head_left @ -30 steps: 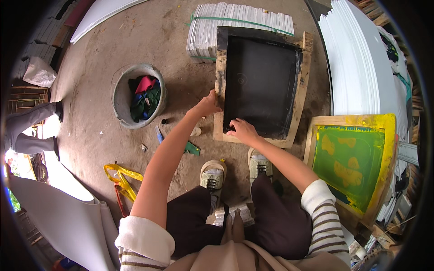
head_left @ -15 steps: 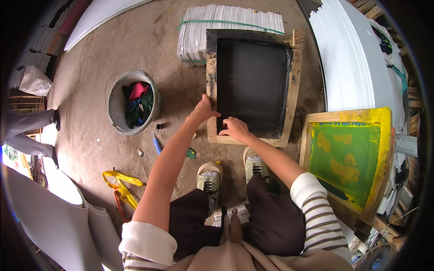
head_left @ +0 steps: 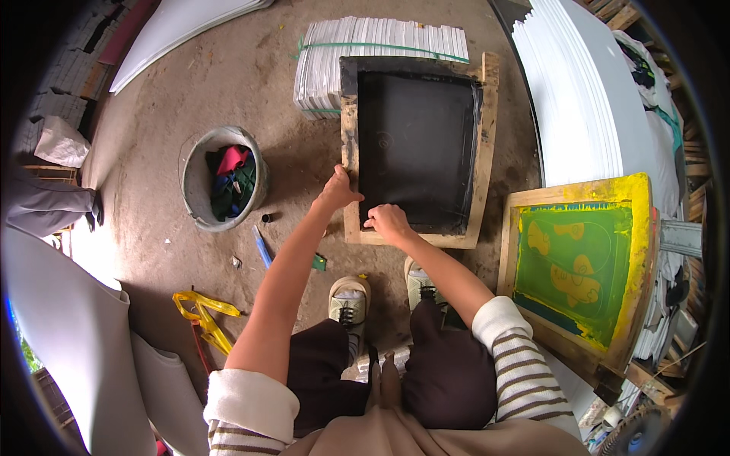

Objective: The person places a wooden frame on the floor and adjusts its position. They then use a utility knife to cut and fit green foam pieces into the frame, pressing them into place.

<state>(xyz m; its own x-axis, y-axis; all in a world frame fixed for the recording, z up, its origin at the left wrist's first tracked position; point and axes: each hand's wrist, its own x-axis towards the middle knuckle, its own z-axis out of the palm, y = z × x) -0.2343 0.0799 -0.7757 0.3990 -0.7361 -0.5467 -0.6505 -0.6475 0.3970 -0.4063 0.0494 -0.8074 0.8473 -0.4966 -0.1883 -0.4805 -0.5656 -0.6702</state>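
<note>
A screen-printing frame [head_left: 489,144] with wooden rails and dark mesh [head_left: 418,144] lies in front of me, its far end against a bundle of white sheets. My left hand [head_left: 337,188] grips its left rail, fingers at the outer side and thumb reaching across toward the mesh. Over the near-left corner of the mesh is my right hand [head_left: 389,223], its fingers curled and pinched low. Whatever those fingers hold, if anything, is hidden. A small round mark shows faintly on the mesh.
A grey bucket [head_left: 262,186] of rags stands left, near a blue-handled tool [head_left: 262,247] and yellow strap [head_left: 204,310]. At right leans a green-and-yellow printing screen [head_left: 570,262], with white boards [head_left: 566,106] behind. The strapped sheet bundle [head_left: 319,72] lies beyond the frame. A person's legs [head_left: 49,201] show far left.
My view has shifted slightly. The right hand has edged a little left along the near edge of the mesh, while the left hand keeps its place on the rail.
</note>
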